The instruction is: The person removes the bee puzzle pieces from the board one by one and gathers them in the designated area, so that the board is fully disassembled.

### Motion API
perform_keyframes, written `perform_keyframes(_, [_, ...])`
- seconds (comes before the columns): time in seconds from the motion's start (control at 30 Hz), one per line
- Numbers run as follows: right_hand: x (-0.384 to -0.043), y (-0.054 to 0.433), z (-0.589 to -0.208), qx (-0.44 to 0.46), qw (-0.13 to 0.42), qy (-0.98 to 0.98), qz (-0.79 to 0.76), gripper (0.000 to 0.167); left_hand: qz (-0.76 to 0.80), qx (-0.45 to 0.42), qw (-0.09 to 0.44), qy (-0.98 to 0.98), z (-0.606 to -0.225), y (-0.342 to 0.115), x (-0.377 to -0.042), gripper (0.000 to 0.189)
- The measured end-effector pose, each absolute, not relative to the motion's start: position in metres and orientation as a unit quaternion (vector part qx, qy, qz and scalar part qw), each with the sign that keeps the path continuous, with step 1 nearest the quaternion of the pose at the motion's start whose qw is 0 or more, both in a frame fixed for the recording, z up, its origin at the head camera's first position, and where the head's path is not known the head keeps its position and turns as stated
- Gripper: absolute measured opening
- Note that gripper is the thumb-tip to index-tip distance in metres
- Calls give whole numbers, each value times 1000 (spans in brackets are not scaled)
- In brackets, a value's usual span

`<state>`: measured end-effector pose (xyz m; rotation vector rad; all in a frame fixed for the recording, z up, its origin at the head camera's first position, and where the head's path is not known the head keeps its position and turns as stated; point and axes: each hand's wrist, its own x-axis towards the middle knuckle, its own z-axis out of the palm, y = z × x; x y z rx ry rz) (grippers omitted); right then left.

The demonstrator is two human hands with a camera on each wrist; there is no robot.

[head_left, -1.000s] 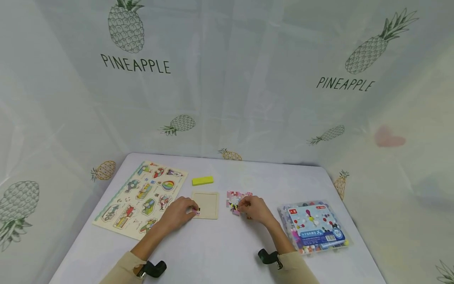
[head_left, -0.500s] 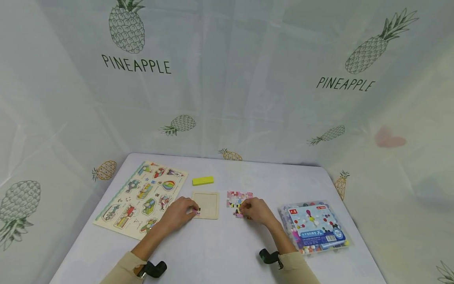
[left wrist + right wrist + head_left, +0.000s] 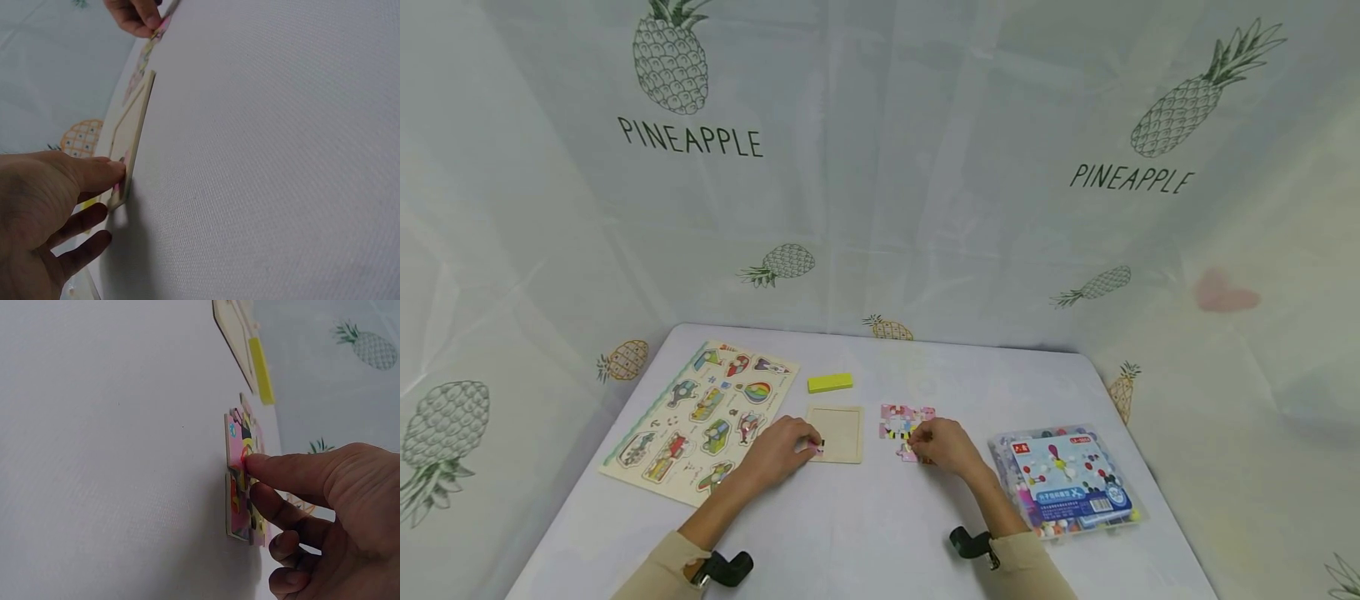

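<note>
My left hand (image 3: 784,450) is at the lower left corner of a shallow wooden puzzle tray (image 3: 842,435). Its thumb and index finger pinch a small pink and black puzzle piece (image 3: 120,177) lying in that corner; the other fingers are spread loosely. To the right of the tray lies a cluster of pink cartoon jigsaw pieces (image 3: 895,418), partly covered by my right hand (image 3: 946,446). With thumb and index finger, that hand pinches a pink piece (image 3: 234,440) at the cluster's near side. The held piece's far edge is hidden by the fingers.
A yellow block (image 3: 830,382) lies behind the tray. On the left is a large wooden picture board (image 3: 700,417) with vehicle shapes. A clear plastic box (image 3: 1067,481) of colourful parts stands on the right. Patterned cloth (image 3: 880,208) surrounds the white table.
My right hand has shifted slightly to the right, and a near-side puzzle piece has slid right with it. The left hand has stayed at the tray's corner.
</note>
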<state>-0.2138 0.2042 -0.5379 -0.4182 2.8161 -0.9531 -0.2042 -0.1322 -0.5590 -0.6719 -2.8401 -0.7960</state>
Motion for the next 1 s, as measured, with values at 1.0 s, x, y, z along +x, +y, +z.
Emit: perform_keyframes(1.0, [-214,136,-539,-196,66,915,-346,5,-296,-226,39,-928,-562,-137,-205,16])
